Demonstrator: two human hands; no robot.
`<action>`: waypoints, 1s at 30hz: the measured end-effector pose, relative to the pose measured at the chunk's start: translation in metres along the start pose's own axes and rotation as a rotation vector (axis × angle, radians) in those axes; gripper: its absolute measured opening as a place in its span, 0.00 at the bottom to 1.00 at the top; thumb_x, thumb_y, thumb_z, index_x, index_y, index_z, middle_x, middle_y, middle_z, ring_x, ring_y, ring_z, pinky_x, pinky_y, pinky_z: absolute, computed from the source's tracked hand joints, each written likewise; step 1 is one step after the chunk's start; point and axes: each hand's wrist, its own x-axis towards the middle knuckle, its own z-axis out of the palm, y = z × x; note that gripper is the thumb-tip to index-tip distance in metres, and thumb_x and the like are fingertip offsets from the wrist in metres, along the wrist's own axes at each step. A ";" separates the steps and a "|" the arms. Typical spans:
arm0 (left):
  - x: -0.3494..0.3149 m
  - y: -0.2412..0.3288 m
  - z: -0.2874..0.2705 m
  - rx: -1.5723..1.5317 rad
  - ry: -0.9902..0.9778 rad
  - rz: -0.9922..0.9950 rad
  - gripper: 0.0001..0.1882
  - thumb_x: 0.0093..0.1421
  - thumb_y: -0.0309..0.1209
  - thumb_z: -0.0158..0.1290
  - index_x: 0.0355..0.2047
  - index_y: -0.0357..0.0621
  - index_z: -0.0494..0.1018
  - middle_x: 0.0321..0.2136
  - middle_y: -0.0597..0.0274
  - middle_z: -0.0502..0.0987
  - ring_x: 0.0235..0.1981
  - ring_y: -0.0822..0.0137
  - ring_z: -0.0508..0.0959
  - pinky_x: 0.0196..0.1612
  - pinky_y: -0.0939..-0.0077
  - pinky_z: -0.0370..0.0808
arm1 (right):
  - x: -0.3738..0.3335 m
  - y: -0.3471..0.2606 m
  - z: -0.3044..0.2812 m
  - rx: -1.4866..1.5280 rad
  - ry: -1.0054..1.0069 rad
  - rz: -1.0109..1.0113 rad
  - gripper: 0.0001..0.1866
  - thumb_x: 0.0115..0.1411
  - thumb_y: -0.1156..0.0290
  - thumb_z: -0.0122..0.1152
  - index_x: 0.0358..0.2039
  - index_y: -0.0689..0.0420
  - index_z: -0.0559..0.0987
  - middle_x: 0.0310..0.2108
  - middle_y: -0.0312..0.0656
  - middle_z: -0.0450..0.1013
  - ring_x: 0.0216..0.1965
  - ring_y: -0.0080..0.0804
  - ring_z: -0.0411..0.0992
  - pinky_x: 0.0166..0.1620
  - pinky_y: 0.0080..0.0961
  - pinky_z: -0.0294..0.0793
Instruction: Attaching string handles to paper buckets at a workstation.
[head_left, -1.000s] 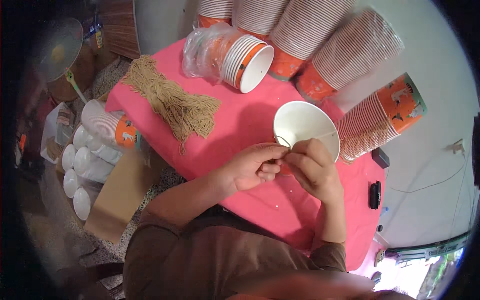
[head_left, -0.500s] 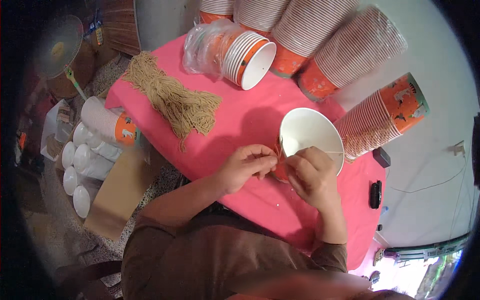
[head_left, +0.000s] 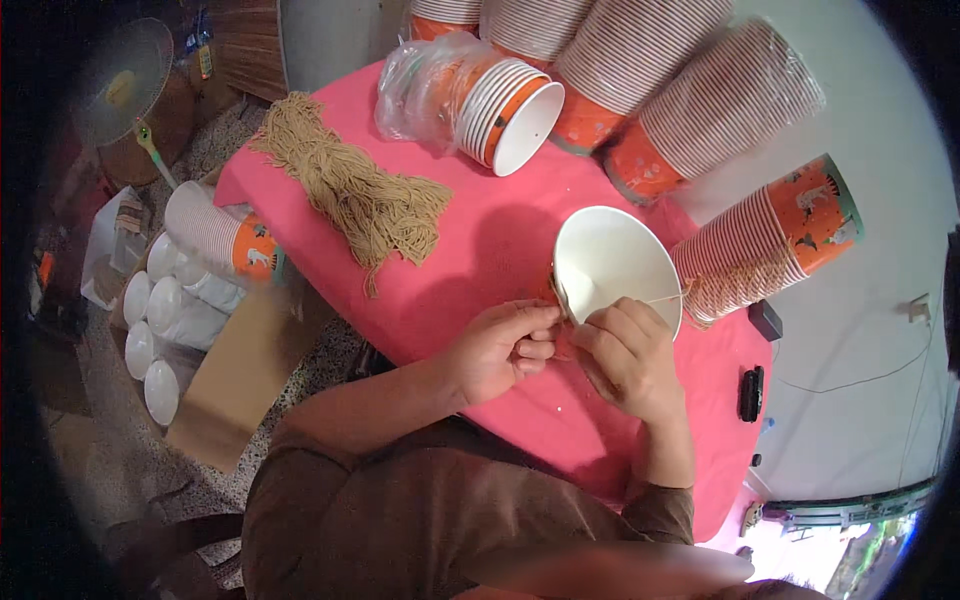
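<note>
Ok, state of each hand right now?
Left hand: closed, thumb and forefinger pinched beside the paper bucket; anything held is too small to tell.
Right hand: closed, fingers curled at the bucket's near rim; anything held is hidden.

The worktop (head_left: 590, 440) is evenly and fairly brightly lit, its pink saturated. The strongest light shows at lower right, where an opening (head_left: 870, 555) burns out to white. A soft shadow spreads left of the white-lined paper bucket (head_left: 620, 260) — the side away from that glare. Clear plastic wrap (head_left: 410, 90) catches small highlights. The left side is dim, with the fan (head_left: 120, 90) hazy and low in contrast. Fisheye distortion bends edges toward a black rim. Both hands (head_left: 630, 355) look reasonably sharp, though the thin cord (head_left: 663, 298) is barely resolved; a smeared patch blurs the bottom edge.
</note>
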 end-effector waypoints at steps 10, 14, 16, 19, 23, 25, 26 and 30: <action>-0.009 0.002 -0.005 0.228 -0.083 0.015 0.02 0.65 0.30 0.50 0.36 0.47 0.71 0.20 0.77 0.62 0.20 0.82 0.61 0.22 0.86 0.58 | -0.003 0.001 0.002 -0.047 0.019 -0.015 0.16 0.37 0.72 0.67 0.30 0.58 0.76 0.28 0.40 0.71 0.28 0.37 0.70 0.30 0.32 0.68; -0.009 -0.003 -0.005 0.242 -0.030 0.094 0.04 0.65 0.29 0.51 0.39 0.45 0.72 0.21 0.76 0.63 0.21 0.82 0.62 0.22 0.85 0.59 | -0.003 0.000 0.004 -0.002 0.027 -0.002 0.16 0.37 0.72 0.67 0.30 0.58 0.76 0.28 0.39 0.70 0.28 0.37 0.70 0.31 0.33 0.68; -0.009 -0.005 -0.002 0.223 -0.027 0.128 0.04 0.64 0.28 0.51 0.39 0.45 0.72 0.21 0.76 0.64 0.21 0.82 0.62 0.23 0.85 0.59 | -0.002 -0.001 0.003 0.009 -0.005 0.017 0.16 0.36 0.71 0.67 0.30 0.58 0.77 0.29 0.39 0.70 0.29 0.37 0.70 0.32 0.32 0.68; -0.010 -0.008 0.004 0.210 0.081 0.166 0.03 0.64 0.29 0.51 0.38 0.46 0.72 0.21 0.77 0.64 0.21 0.83 0.62 0.23 0.85 0.59 | -0.001 -0.003 0.001 0.007 -0.027 0.016 0.15 0.38 0.71 0.66 0.30 0.57 0.77 0.30 0.38 0.70 0.30 0.36 0.69 0.33 0.32 0.68; -0.010 -0.012 0.006 0.099 0.062 0.131 0.02 0.64 0.32 0.50 0.35 0.50 0.71 0.22 0.77 0.64 0.21 0.81 0.60 0.24 0.85 0.58 | 0.000 -0.006 0.002 -0.039 -0.048 -0.005 0.11 0.42 0.69 0.58 0.29 0.56 0.78 0.30 0.36 0.70 0.31 0.32 0.69 0.33 0.30 0.69; -0.008 -0.015 0.009 0.022 0.114 0.113 0.03 0.64 0.33 0.51 0.33 0.51 0.70 0.22 0.78 0.63 0.20 0.83 0.59 0.23 0.86 0.58 | 0.000 -0.006 0.002 -0.065 -0.051 -0.001 0.11 0.42 0.69 0.58 0.29 0.56 0.78 0.31 0.36 0.70 0.32 0.32 0.69 0.34 0.30 0.69; -0.006 -0.016 0.008 -0.012 0.140 0.137 0.04 0.64 0.33 0.51 0.32 0.52 0.69 0.21 0.79 0.62 0.20 0.83 0.59 0.23 0.86 0.57 | 0.000 -0.006 0.002 -0.065 -0.049 -0.001 0.11 0.42 0.69 0.58 0.29 0.56 0.78 0.31 0.36 0.70 0.32 0.32 0.69 0.34 0.30 0.69; -0.003 -0.002 0.007 -0.094 0.119 0.201 0.06 0.64 0.35 0.50 0.29 0.54 0.67 0.20 0.81 0.60 0.19 0.83 0.57 0.22 0.86 0.55 | -0.001 -0.008 -0.004 -0.019 -0.046 -0.008 0.12 0.39 0.72 0.64 0.28 0.57 0.77 0.30 0.37 0.70 0.30 0.36 0.69 0.33 0.32 0.69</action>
